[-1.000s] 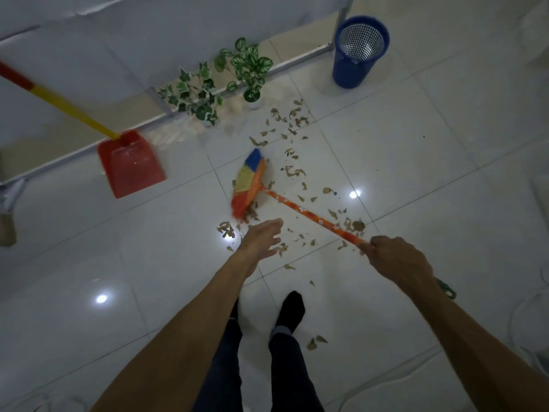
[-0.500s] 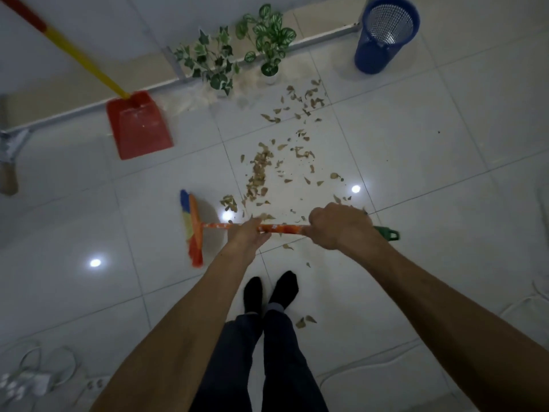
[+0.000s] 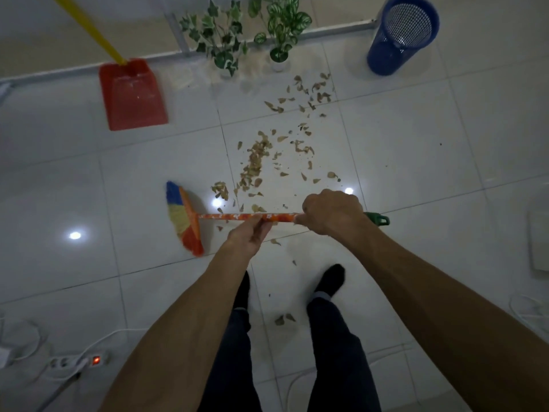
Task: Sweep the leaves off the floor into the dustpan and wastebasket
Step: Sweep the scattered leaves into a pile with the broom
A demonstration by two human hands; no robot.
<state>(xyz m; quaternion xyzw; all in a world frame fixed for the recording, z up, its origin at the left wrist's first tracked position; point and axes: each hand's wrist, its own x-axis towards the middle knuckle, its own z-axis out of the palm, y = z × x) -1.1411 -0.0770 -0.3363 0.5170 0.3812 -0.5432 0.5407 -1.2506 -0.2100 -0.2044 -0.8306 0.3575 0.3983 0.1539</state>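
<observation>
Orange broom (image 3: 237,217) gripped by both hands (image 3: 331,214), held level; leaves (image 3: 255,162) lie just beyond them

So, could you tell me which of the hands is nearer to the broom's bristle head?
Left. The left hand grips the broom at mid-handle, closer to the bristle head. The right hand grips farther along, near the green end cap.

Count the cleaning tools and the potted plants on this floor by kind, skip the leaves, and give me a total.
Broom, gripped by the left hand and right hand: 1
Dustpan: 1
Wastebasket: 1
Potted plants: 2
Total: 5
</observation>
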